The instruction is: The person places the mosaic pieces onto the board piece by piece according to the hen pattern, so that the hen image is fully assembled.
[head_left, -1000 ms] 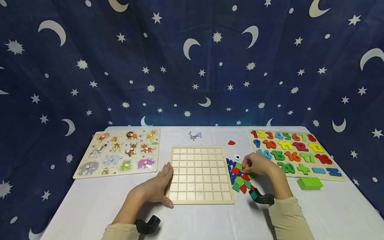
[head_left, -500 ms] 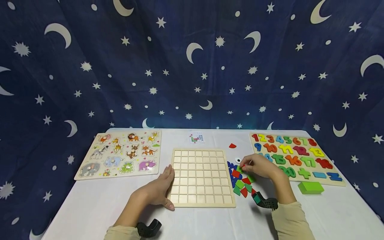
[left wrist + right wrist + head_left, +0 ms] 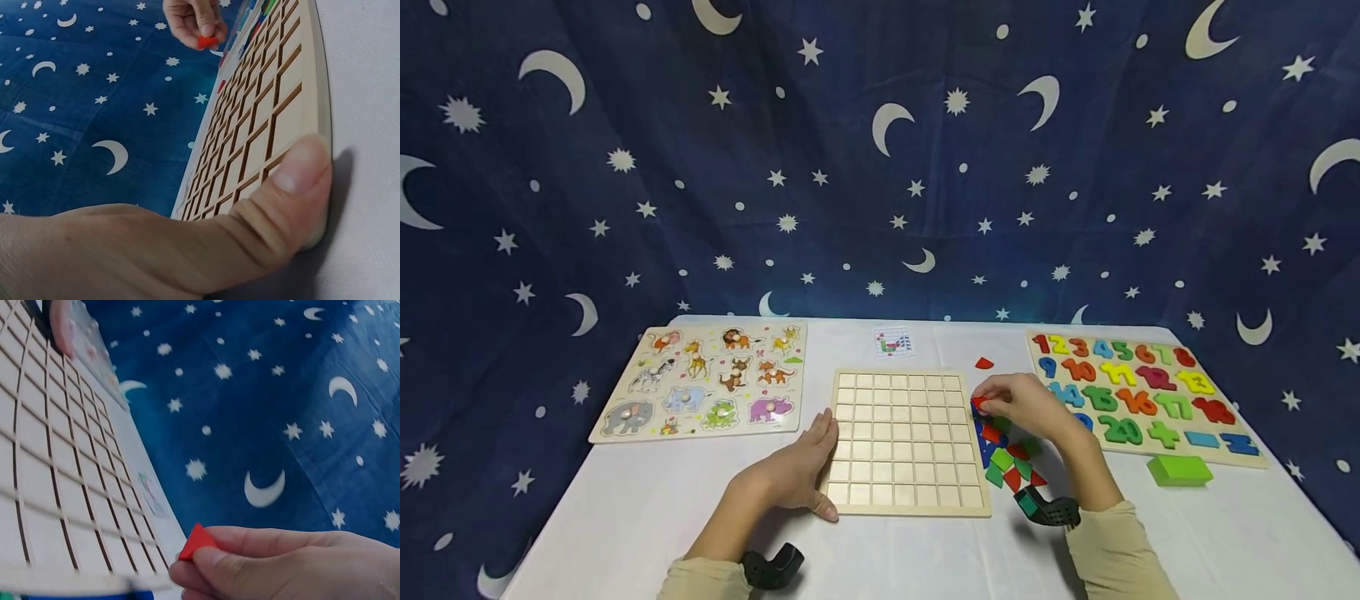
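Observation:
The pale wooden grid board (image 3: pixel 913 511) lies flat in the middle of the white table. My left hand (image 3: pixel 797 467) rests against its left side with fingers extended. In the left wrist view the thumb (image 3: pixel 294 181) lies on the board's frame at the near corner. A small red piece (image 3: pixel 199 542), with a pointed top in the right wrist view, is pinched between thumb and fingers of my right hand (image 3: pixel 1022 407), just off the board's right edge. Loose blue, red and green pieces (image 3: pixel 1002 459) lie below that hand, partly hidden by it.
An animal peg puzzle (image 3: pixel 700 379) lies on the left, a number puzzle (image 3: pixel 1138 392) on the right. Nearer me stands a green block (image 3: pixel 1180 471). Behind the board are a small pattern card (image 3: pixel 893 342) and a lone red piece (image 3: pixel 984 363). A starry cloth (image 3: pixel 880 208) hangs behind.
My right hand, pinching the red piece, has moved left and away from me, from over the loose pieces to the board's right edge. My left hand stays at the board.

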`<state>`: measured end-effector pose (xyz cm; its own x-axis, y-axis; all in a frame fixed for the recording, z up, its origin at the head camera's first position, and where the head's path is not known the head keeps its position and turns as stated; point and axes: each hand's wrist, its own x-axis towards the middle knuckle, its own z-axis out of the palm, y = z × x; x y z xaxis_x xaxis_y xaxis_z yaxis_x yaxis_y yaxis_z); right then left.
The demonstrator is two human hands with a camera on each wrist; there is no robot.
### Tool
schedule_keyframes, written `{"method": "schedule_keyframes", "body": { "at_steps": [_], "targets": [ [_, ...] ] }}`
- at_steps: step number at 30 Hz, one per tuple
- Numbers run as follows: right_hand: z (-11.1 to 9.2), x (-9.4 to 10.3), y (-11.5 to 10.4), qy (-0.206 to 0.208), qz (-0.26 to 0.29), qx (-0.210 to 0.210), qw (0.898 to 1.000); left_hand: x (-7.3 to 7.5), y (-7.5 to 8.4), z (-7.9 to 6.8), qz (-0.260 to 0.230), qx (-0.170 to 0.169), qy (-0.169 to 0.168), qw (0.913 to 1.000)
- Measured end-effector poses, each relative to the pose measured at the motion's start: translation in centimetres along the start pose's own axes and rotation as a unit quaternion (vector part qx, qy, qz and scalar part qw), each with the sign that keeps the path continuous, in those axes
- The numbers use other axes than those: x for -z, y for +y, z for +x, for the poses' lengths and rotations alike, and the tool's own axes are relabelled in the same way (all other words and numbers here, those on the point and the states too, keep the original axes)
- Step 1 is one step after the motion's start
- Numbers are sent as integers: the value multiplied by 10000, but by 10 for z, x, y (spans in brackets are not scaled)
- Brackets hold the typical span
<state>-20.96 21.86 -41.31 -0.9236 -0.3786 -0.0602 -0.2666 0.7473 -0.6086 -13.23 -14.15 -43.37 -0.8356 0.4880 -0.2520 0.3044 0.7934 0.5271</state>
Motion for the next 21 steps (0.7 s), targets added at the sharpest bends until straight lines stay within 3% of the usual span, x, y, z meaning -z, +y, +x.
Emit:
{"method": "schedule_keyframes", "body": {
  "at_steps": [4, 11, 16, 21],
  "targets": [
    [8, -8, -11, 97, 52, 234, 9997, 0, 0, 1, -38, 3, 1, 10000],
    [28, -30, -31, -212, 104, 853, 9961, 3, 0, 1, -63, -89, 0, 9999],
    [41, -46, -41, -7, 67, 824, 9966, 2, 0, 1, -106, -102, -25, 9999],
    [52, -60, -57, 74, 436, 664, 9968, 0, -2, 1, -87, -74, -26, 9999]
  ]
}}
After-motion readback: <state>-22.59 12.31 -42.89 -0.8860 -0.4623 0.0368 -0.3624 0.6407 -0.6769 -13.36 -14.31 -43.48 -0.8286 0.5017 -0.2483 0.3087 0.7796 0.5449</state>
